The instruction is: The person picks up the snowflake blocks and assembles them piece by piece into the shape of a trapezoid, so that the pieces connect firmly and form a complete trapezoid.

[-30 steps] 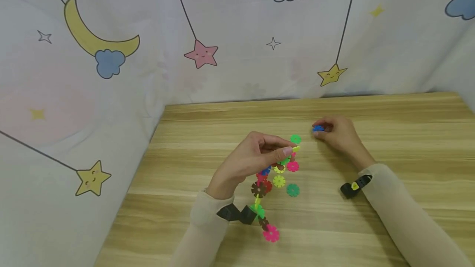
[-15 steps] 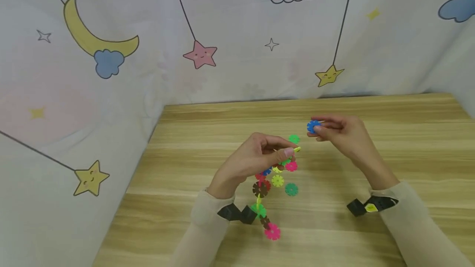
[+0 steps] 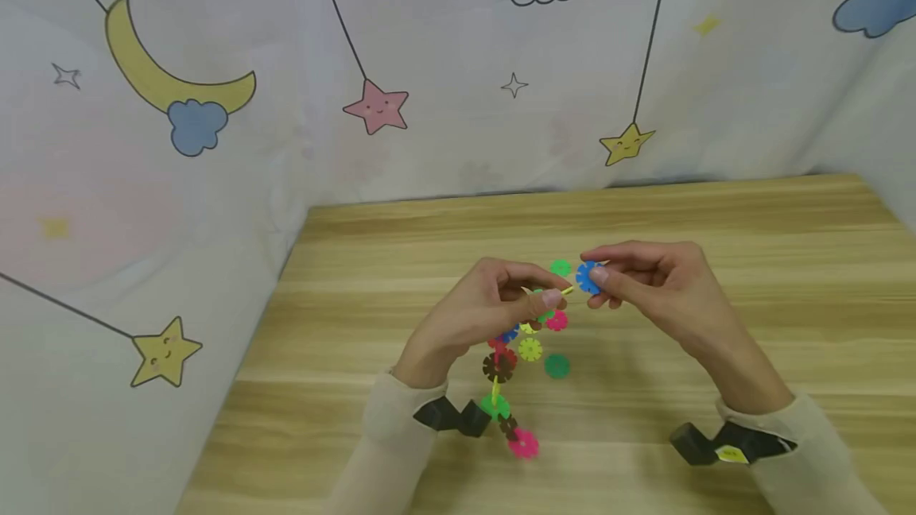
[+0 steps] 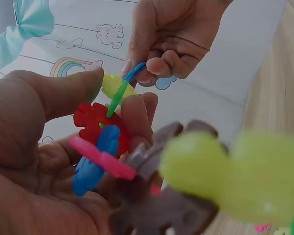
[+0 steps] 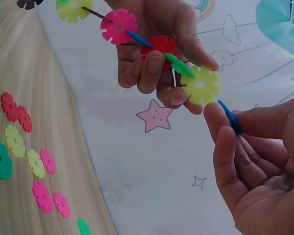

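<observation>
In the head view my left hand (image 3: 479, 308) pinches a yellow notched disc (image 5: 202, 85) between thumb and fingers. That disc ends a chain of interlocking plastic snowflake discs, with a green disc (image 5: 179, 65), a red disc (image 5: 162, 45) and a pink disc (image 5: 119, 26) following it. The chain hangs below the hand past a brown disc (image 3: 498, 367) to a pink end disc (image 3: 525, 444). My right hand (image 3: 658, 280) pinches a blue disc (image 3: 588, 277) by its edge. Its free edge is right at the yellow disc's rim in the right wrist view.
Loose discs lie on the wooden table (image 3: 644, 420), among them a dark green disc (image 3: 556, 365), a yellow disc (image 3: 530, 350) and a bright green disc (image 3: 560, 267). A printed cloth (image 3: 444, 38) stands behind and at the left. Each wrist wears a black camera (image 3: 694, 444).
My right hand has lifted the blue disc from the table's far part and brought it left and nearer, up to the yellow disc. My left hand has stayed almost still with the chain.
</observation>
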The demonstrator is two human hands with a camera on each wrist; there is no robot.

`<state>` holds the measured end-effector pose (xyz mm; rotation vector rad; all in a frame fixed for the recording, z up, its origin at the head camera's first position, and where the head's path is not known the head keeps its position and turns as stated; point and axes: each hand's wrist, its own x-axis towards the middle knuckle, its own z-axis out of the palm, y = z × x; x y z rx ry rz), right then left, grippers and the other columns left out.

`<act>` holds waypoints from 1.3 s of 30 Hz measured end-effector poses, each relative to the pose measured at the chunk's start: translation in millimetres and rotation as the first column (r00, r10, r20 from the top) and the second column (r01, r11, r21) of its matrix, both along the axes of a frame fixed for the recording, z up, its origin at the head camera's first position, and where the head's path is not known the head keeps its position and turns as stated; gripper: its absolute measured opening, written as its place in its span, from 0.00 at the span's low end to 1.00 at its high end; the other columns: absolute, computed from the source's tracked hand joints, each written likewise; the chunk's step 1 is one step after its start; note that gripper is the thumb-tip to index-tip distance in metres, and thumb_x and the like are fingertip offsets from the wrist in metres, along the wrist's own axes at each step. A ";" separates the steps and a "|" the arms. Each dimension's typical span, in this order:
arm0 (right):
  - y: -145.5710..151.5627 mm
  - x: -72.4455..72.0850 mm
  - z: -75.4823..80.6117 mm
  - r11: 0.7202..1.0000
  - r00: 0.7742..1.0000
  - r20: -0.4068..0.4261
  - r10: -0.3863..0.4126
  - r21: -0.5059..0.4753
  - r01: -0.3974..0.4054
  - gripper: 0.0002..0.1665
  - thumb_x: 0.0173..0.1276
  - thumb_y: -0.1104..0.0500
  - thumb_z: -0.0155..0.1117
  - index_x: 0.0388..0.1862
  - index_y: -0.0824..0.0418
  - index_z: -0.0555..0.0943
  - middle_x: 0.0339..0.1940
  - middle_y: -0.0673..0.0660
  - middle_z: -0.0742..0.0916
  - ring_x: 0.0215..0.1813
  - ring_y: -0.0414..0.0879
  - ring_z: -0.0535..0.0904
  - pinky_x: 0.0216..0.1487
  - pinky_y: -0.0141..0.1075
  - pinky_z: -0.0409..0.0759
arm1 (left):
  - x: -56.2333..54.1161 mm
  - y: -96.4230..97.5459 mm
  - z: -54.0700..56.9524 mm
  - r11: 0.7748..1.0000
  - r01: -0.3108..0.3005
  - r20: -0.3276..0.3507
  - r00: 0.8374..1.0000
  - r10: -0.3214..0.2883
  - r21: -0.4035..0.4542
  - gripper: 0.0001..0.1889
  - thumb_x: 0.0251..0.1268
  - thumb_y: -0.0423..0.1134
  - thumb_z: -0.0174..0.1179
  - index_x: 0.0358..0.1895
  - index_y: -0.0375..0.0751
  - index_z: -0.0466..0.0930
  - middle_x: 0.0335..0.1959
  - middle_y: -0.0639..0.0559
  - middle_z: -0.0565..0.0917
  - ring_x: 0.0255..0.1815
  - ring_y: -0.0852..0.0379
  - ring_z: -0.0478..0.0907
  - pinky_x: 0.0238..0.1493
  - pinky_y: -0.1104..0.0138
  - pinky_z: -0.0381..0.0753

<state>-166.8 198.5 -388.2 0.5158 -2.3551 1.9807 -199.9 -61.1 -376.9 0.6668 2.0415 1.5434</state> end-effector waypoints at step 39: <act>-18.8 5.6 -4.5 1.000 0.996 -0.083 0.027 0.002 -0.027 0.13 0.76 0.70 0.67 0.57 0.69 0.88 0.39 0.48 0.96 0.33 0.47 0.94 0.37 0.34 0.90 | 6.9 10.1 -2.3 0.990 -0.140 -0.105 0.985 0.137 -0.019 0.08 0.74 0.35 0.69 0.49 0.38 0.92 0.33 0.46 0.91 0.17 0.61 0.58 0.23 0.71 0.63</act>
